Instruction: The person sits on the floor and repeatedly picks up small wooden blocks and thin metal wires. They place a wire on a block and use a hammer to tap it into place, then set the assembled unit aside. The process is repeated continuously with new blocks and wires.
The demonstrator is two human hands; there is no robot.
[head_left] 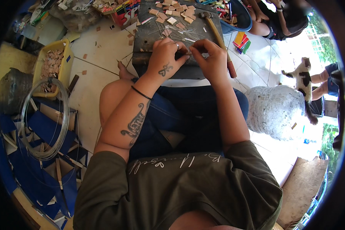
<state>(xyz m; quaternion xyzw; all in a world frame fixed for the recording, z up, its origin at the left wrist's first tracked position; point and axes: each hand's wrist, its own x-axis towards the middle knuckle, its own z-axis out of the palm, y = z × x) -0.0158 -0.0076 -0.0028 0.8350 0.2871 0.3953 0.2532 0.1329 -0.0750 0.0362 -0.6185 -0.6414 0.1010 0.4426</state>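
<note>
Meeting just above the near edge of a dark box (143,36), L hand (165,53) & R hand (211,57) nearly touch at the fingertips. Both have fingers bent w/ thumb drawn in, pinch-style; can't tell if anything's gripped btwn the tips, too small & partly hidden. L has a ring (176,45) on one finger, plus a dark band (141,92) further up the forearm.

Wood tiles (188,14), small & brown, lie loose on the box top, mostly toward the far end, some overlapping. Btwn them & the hands: thin wires (184,35), scattered at mixed angles. Hammer (217,34) lies along the box's R side, head at far end, handle running down beside R hand, its end past the near edge.

Off to L on the floor side: yellow basket (68,57) w/ many wood chips (51,63) inside; wire coil (46,156) just below it, over blue pieces (44,119).

Top R: blue tub (246,27) w/ mixed bits; coloured cards (241,43) on the tiled floor near it; another person (270,19) beyond. Further R, a b/w cat (305,78) near a big whitish jug (276,111).
</note>
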